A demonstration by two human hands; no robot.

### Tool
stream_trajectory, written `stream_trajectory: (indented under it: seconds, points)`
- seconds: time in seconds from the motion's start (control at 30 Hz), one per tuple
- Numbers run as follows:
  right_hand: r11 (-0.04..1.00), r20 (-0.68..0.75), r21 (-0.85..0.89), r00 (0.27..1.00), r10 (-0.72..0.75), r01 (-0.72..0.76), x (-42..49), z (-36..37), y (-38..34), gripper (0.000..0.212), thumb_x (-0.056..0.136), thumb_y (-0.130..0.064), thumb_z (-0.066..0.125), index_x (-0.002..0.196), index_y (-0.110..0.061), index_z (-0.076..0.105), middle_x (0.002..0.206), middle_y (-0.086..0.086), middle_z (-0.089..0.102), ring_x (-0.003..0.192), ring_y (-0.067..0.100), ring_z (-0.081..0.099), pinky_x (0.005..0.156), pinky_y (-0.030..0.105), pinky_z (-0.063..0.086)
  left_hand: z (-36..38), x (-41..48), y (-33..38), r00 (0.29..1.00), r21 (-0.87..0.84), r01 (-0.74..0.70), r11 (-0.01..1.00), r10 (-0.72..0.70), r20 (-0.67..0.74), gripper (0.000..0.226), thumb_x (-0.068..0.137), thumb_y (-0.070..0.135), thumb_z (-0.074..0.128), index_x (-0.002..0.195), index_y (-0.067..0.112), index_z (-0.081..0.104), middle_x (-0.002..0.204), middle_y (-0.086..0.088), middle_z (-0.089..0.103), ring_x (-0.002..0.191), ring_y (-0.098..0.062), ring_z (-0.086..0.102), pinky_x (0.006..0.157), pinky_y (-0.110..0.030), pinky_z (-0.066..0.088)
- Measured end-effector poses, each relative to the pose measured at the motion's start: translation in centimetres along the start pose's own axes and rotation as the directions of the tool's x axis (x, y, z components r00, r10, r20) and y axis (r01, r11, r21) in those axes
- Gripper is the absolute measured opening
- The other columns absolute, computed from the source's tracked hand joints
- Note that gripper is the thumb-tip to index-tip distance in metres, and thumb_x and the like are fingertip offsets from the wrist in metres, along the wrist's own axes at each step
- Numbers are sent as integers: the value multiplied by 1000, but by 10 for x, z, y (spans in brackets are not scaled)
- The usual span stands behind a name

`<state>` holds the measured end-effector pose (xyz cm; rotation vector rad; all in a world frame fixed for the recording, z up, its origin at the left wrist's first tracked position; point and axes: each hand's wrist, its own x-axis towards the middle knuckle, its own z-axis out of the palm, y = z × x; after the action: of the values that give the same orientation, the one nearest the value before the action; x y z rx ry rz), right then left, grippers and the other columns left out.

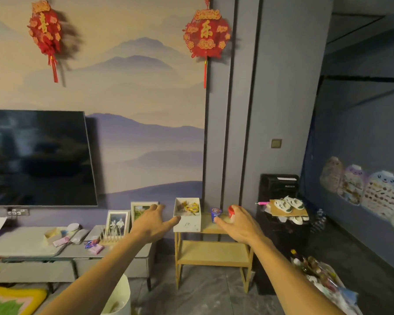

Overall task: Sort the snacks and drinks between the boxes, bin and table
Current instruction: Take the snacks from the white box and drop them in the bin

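A white box (187, 223) holding yellow-wrapped snacks (192, 208) stands on the left end of a small wooden table (210, 225). A blue cup (215, 214) and a red container (231, 211) stand to its right on the same table top. My left hand (151, 220) is stretched out with straight fingers, its fingertips at the box's left side. My right hand (239, 221) reaches over the table, fingers spread, in front of the red container; whether it touches the container I cannot tell. A white bin (120, 298) stands on the floor below my left arm.
A grey TV cabinet (32, 246) on the left carries photo frames (117, 222), a small box and wrappers. A TV (39, 158) hangs above it. A black appliance (280, 185) with cardboard and white shoes (288, 204) stands right of the table. A bag of items (321, 276) lies on the floor at the right.
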<state>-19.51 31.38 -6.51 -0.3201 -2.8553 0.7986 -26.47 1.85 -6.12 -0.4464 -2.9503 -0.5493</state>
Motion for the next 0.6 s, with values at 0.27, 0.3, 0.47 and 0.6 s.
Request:
stream_trajectory:
  seconds: [0.27, 0.3, 0.47, 0.6]
  points:
    - [998, 34, -55, 999, 29, -27, 127, 31, -32, 104, 92, -79, 60, 169, -20, 23, 175, 6, 27, 156, 32, 36, 118, 53, 43, 19, 148, -44, 1000, -9, 1, 1000, 0, 31, 108, 81, 95, 38, 162, 24, 34, 168, -5, 36, 144, -32, 49, 111, -51, 49]
    - [998, 29, -45, 999, 34, -33, 145, 34, -33, 105, 92, -79, 60, 170, -20, 22, 176, 6, 25, 157, 32, 35, 118, 53, 43, 23, 166, -48, 1000, -9, 4, 1000, -4, 30, 112, 77, 98, 34, 162, 24, 34, 168, -5, 36, 143, -31, 50, 110, -51, 49]
    - [999, -20, 36, 999, 29, -28, 242, 59, -28, 104, 92, -81, 57, 169, -20, 24, 175, 5, 28, 157, 30, 36, 118, 50, 41, 54, 256, -60, 999, -30, 39, 999, -39, 14, 154, 42, 115, 1, 163, 25, 32, 169, -3, 34, 148, -32, 45, 111, -53, 47]
    - [998, -13, 64, 1000, 2, -1, 321, 74, -26, 91, 97, -72, 60, 164, -16, 34, 170, 6, 38, 152, 28, 42, 114, 40, 42, 74, 326, -68, 997, -19, 67, 998, -67, 29, 157, 40, 116, 1, 163, 24, 32, 170, -5, 33, 149, -33, 43, 113, -55, 46]
